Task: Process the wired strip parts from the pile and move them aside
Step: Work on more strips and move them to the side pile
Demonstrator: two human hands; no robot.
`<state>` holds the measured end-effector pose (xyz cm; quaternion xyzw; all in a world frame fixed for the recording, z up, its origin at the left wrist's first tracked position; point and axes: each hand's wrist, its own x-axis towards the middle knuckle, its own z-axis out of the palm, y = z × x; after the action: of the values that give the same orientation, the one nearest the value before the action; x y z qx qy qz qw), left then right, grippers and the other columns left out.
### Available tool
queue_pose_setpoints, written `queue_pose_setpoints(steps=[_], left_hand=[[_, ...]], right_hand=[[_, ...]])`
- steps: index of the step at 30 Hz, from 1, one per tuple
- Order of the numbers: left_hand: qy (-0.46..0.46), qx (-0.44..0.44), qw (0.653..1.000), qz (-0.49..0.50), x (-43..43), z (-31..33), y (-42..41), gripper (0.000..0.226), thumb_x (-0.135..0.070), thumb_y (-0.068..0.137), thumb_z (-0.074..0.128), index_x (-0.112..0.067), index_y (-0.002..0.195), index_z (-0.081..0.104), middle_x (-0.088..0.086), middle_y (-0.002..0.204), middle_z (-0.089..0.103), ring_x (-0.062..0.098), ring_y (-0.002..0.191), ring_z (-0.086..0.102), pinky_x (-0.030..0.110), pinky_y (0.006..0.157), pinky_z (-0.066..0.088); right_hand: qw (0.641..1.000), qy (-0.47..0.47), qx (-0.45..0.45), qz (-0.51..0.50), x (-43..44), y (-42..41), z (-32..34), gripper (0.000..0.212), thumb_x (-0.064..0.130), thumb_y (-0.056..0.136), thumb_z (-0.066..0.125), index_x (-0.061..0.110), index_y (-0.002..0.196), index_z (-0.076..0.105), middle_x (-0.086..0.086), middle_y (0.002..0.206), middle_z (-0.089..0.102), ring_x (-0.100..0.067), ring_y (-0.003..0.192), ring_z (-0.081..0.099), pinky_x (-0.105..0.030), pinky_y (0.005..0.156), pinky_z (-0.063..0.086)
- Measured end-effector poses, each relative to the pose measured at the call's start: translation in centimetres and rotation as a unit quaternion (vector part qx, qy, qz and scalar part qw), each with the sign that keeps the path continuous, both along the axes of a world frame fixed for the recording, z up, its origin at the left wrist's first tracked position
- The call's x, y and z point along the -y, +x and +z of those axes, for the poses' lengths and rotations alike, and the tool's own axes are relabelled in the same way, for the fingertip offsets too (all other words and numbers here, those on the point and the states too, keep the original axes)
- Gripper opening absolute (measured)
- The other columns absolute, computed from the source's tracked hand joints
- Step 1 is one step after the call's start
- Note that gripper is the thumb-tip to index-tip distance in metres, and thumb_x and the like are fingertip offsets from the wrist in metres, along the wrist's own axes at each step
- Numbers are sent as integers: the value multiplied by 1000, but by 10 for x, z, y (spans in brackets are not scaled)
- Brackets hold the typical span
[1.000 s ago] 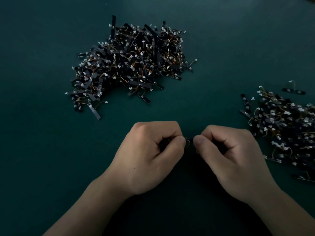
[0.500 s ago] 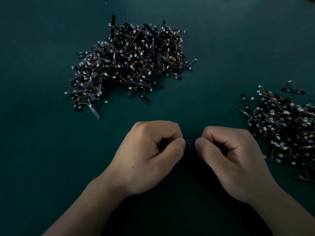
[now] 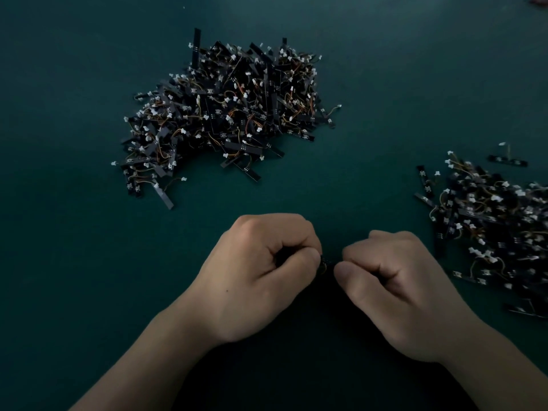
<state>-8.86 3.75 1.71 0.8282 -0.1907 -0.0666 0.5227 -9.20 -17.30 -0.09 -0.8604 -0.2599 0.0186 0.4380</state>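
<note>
In the head view, the person's two hands meet low in the middle of a dark green table (image 3: 59, 247), both forearms coming up from the bottom edge. The left hand (image 3: 255, 277) is curled into a loose fist, knuckles up, its thumb lying along the side of the bent forefinger and pinching one end of a small wired strip part (image 3: 325, 262). The right hand (image 3: 397, 292) is curled the same way, with its thumb tip pressed against the forefinger at the part's other end. Only a short dark piece of the part, with a hint of wire, shows in the narrow gap between the two thumbs; the rest is hidden inside the fingers, and the dim light makes its details too hard to make out. The held part sits just above the table, near the person and well apart from both heaps. Further away and to the left of centre lies the big pile (image 3: 225, 114) of black strips tangled with orange and yellow wires and small white connectors, a few strips poking out at its edges, such as one loose strip (image 3: 163, 196) at its near left corner. At the right edge, beside the right hand, lies a second pile (image 3: 498, 226) of the same parts, running out of the frame, with a single strip (image 3: 507, 161) lying just beyond its far side.
</note>
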Motion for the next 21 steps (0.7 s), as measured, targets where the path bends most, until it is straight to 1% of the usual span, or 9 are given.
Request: queue_pose_setpoints(steps=[4,6,8,11,13,16,17,19,21], left_hand=[[-15,-3,1000,-24,-1,2,-1,25,-9,89,59,-21,68,57,2,74,62,25,70,59,37,62,46],[-25,-8,999,-35,-1,3,-1,28,-6,88,59,-24,67,55,2,75,63,25,70,58,34,62,45],[-27,-5,999,-38,-2,2,0,29,-5,88,58,-26,68,55,2,77,64,25,71,59,35,63,46],[-12,8,999,-32,-2,-3,0,22,-11,90,57,-21,70,59,2,78,65,26,74,61,41,65,49],[-21,7,999,-23,-2,-5,0,17,-19,95,56,-18,83,68,3,82,67,26,77,65,43,67,50],[-62,-8,997,44,-2,-10,2,36,-41,104,45,-26,128,68,-3,102,75,22,86,69,34,69,53],[-81,-11,994,73,-3,-11,3,41,-46,105,41,-29,135,65,-4,107,76,22,87,69,30,68,52],[-120,-23,986,116,-3,-14,5,44,-50,106,37,-32,133,66,-3,109,76,21,86,68,30,64,52],[-135,-27,980,142,-3,-15,6,42,-51,105,36,-33,124,70,-2,104,75,20,83,67,31,61,52]], right_hand=[[1000,9,-4,20,2,0,0,48,30,95,51,13,54,32,1,47,30,-22,44,35,-11,63,31],[999,15,-6,33,1,0,0,49,30,95,52,12,54,34,0,47,30,-22,43,34,-17,59,31],[999,22,-3,35,0,-1,1,49,31,96,52,11,55,35,0,48,31,-20,44,34,-26,55,34],[999,32,0,29,1,0,0,49,28,96,52,11,55,34,0,48,29,-19,43,32,-22,55,32],[998,56,2,23,2,0,-2,49,24,96,53,9,54,33,1,48,29,-19,43,32,-24,52,32],[987,133,79,-47,1,-5,-2,48,17,98,49,10,51,40,3,51,35,-13,44,36,-29,45,27],[976,161,114,-89,0,-6,-1,45,15,100,46,12,55,50,4,54,40,-9,45,38,-25,46,28],[960,201,136,-142,-1,-7,-1,36,16,106,41,17,88,71,7,63,50,-7,50,46,-19,50,34],[971,166,103,-141,-1,-4,-2,29,23,108,44,23,118,72,12,75,60,-5,60,57,-17,57,40]])
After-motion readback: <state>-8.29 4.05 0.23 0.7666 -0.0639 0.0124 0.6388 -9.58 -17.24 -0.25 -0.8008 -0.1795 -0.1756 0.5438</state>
